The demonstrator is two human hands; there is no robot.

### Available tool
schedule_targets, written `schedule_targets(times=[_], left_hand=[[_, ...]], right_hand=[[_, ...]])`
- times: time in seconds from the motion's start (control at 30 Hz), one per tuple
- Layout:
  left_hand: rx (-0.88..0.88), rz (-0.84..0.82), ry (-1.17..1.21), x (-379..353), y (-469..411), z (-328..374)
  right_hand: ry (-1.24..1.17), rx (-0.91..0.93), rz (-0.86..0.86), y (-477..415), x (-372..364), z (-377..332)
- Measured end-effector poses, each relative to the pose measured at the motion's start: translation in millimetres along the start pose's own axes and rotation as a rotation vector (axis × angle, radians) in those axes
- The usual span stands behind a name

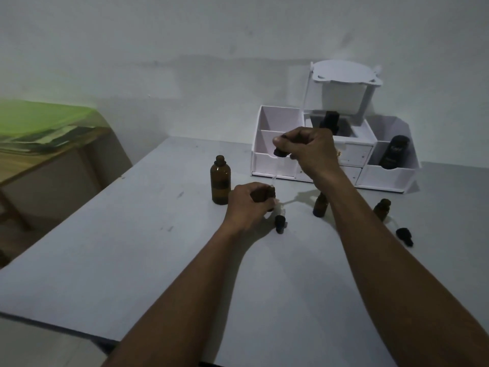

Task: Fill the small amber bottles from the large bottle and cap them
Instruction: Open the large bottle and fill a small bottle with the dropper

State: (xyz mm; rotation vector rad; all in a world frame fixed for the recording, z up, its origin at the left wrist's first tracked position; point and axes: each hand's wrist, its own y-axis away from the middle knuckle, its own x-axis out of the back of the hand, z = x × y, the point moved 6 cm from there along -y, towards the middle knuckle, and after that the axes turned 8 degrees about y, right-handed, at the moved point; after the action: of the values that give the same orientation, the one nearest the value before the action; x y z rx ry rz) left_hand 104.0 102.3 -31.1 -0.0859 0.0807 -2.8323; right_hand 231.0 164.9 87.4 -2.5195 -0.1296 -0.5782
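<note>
Roughly midway, by my guess. Large bottle (220, 179) stands uncapped on tabletop (127, 234), left of the hands. Left hand (247, 205) fingers wrapped round a small bottle (270, 193); right hand (308, 149) pinches a dropper (280, 152) w/ its tube aimed at the neck. Two other small bottles (320, 205) (382, 209) look open (fill level unreadable), caps (280, 223) (404, 236) lying loose.
</note>
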Motion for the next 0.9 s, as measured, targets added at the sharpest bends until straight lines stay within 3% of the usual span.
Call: schedule_targets(times=[0.33,0.5,0.6,0.73,0.9], left_hand=[[0.026,-0.011,0.043,31.7,22.1,-0.2],[-0.068,-0.033,-0.185,88.0,23.1,10.2],[-0.057,0.082,-0.251,128.0,16.7,9.6],[-0.043,0.204,-0.119,151.7,5.3,4.0],[-0.082,0.143,-0.016,131.5,-8.6,1.1]], right_hand=[[-0.122,0.097,0.146,1.6,17.0,-30.3],[-0.276,0.098,0.194,2.8,10.6,-49.2],[-0.327,0.054,0.202,-3.0,-4.4,-54.1],[-0.327,0.042,0.192,-9.3,-26.4,-62.0],[-0.342,0.043,0.182,-10.6,-43.2,-63.1]])
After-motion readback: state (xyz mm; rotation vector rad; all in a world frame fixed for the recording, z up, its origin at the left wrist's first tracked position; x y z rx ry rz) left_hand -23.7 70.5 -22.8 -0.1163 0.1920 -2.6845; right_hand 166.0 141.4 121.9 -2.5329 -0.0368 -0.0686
